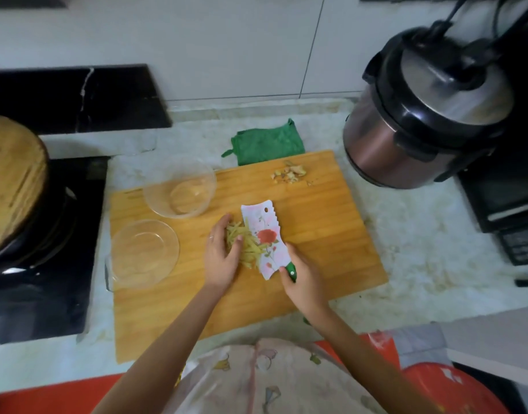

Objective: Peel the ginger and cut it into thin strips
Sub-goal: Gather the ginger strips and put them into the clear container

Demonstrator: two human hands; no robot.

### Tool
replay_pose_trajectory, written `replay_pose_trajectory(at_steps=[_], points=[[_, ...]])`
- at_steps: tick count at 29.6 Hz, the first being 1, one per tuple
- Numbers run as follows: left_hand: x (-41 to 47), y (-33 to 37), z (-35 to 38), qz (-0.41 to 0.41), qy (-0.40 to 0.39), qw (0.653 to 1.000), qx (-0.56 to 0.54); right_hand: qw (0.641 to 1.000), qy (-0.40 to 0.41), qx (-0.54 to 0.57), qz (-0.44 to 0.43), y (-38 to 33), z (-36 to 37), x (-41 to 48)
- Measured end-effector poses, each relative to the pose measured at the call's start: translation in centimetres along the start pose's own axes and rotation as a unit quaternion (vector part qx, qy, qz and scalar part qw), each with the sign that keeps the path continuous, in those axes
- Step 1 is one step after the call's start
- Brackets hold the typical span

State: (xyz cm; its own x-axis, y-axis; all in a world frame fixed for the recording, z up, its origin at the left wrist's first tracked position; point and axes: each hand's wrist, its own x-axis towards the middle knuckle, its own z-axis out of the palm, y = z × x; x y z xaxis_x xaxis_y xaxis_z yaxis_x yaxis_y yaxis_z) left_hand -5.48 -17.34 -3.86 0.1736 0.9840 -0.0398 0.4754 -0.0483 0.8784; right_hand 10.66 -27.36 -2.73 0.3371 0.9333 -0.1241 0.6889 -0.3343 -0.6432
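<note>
Ginger strips [246, 245]: likely light, limp, damp; scoop whole, don't pinch. Left hand [221, 255] fingers curl round pile, 9 o'clock of floral cleaver [264, 234]; right hand [304, 283] fingers grip green handle [291, 269].

We see a folded green cloth [267, 143] on the pale marble countertop [406, 234], a steel-and-black electric pressure cooker [421, 115] at right, and at left a round wooden lid [12, 174] over a black pan [57, 222] on the dark glass hob [33, 309].
</note>
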Motion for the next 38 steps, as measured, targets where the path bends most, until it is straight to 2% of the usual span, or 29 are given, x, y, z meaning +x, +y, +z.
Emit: replay_pose_trajectory(at_steps=[4,8,11,14,19,26,32,34,38], points=[[0.0,-0.4,-0.1,0.038,-0.027,0.999,0.027,1.000,-0.019,0.003,0.001,-0.7,-0.2,0.1],[-0.3,-0.3,0.4,0.070,-0.034,0.988,0.134,0.986,-0.084,0.138,0.035,-2.2,0.7,-0.6],[-0.7,0.1,0.9,0.050,-0.020,0.984,0.172,0.974,-0.097,0.197,0.058,-2.5,1.2,-0.8],[-1.1,1.1,2.1,0.034,-0.010,0.983,0.179,0.962,-0.104,0.235,0.089,-3.0,0.8,-0.4],[-0.7,3.5,3.2,0.009,0.033,0.991,0.132,0.919,-0.141,0.349,0.119,-3.2,-2.3,0.2],[0.7,9.5,2.1,0.082,0.118,0.987,0.072,0.918,-0.118,0.370,0.080,-5.4,-6.9,1.4],[4.1,11.6,-2.4,0.114,0.178,0.974,0.087,0.914,-0.133,0.383,0.007,-10.9,-8.4,4.5],[5.7,11.3,-3.8,0.108,0.183,0.972,0.099,0.913,-0.145,0.382,-0.002,-12.6,-7.9,6.2],[8.5,9.6,-6.4,0.035,0.144,0.985,0.090,0.912,-0.165,0.376,0.002,-15.4,-5.5,9.2]])
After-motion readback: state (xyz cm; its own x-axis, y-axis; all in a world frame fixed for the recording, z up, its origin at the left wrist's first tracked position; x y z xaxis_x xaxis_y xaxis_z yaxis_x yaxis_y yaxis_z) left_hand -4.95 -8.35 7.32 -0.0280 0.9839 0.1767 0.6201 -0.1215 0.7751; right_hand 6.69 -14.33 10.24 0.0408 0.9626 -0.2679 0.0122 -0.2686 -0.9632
